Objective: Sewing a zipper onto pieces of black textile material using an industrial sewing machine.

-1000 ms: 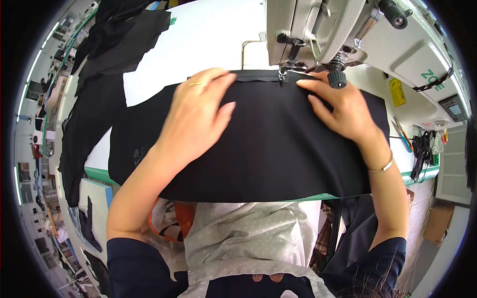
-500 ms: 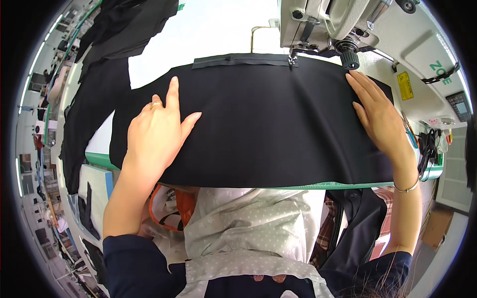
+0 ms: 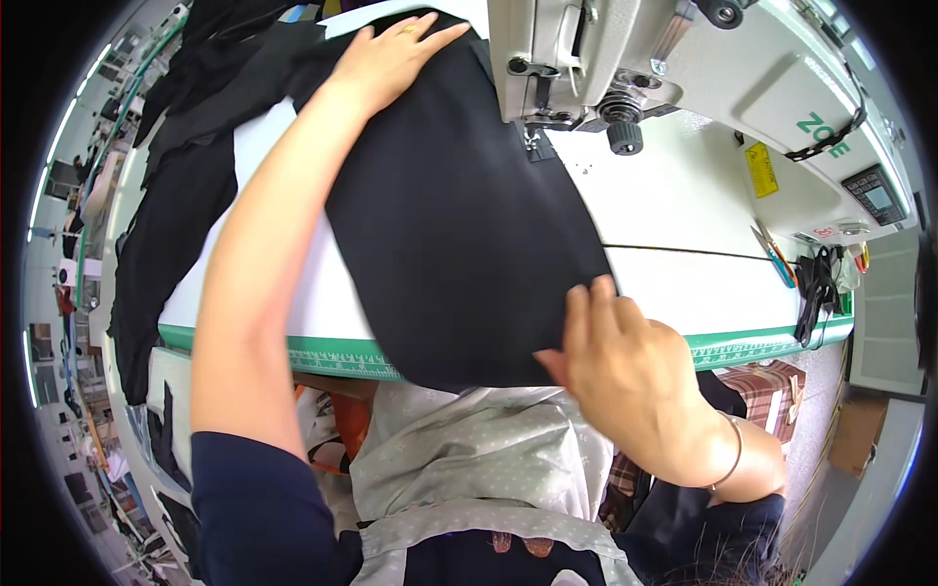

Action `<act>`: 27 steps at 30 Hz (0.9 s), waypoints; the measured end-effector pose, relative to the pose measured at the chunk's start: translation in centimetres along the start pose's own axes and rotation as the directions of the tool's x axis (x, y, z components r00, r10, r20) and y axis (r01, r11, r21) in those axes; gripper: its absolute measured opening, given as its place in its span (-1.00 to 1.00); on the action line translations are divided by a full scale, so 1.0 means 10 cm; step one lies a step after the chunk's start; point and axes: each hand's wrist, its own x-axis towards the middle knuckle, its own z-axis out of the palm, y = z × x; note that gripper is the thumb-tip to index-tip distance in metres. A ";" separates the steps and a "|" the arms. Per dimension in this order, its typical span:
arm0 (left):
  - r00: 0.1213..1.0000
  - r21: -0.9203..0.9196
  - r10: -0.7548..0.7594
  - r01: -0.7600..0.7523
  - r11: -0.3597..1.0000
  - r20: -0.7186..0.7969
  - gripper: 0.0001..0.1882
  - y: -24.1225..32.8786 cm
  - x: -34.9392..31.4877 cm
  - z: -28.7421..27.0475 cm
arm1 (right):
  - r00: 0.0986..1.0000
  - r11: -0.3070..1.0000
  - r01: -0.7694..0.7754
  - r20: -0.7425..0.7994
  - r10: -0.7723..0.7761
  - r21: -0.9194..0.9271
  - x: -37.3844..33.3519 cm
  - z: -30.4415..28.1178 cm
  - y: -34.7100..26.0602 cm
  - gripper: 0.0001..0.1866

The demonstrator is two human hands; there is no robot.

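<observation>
A large black fabric panel [image 3: 459, 225] lies lengthwise on the white sewing table, its near end overhanging the green front edge. My left hand [image 3: 386, 66] rests flat on the far end of the panel, fingers spread. On the near right edge, my right hand [image 3: 635, 366] lies with its fingers on the cloth and thumb apart. The sewing machine's presser foot [image 3: 532, 145] stands at the panel's right edge, over the end of a black strip [image 3: 542, 148]. The machine head hides most of that strip.
The sewing machine [image 3: 674, 88] takes up the far right. More black cloth pieces [image 3: 181, 215] hang over the table's left side. Scissors [image 3: 775, 256] and a bundle of black cords [image 3: 816, 293] lie at the right. A ruler-marked green edge [image 3: 342, 358] runs along the front.
The panel has turned from crosswise to lengthwise. My left hand has moved far forward and right with its far end; my right hand has come back toward me and left.
</observation>
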 end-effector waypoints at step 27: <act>0.991 -0.506 0.110 -0.130 0.853 -0.069 -0.28 1.00 -1.33 -0.42 | 0.777 0.773 -0.629 -0.050 0.627 -0.077 -0.76 0.58 1.53 -0.60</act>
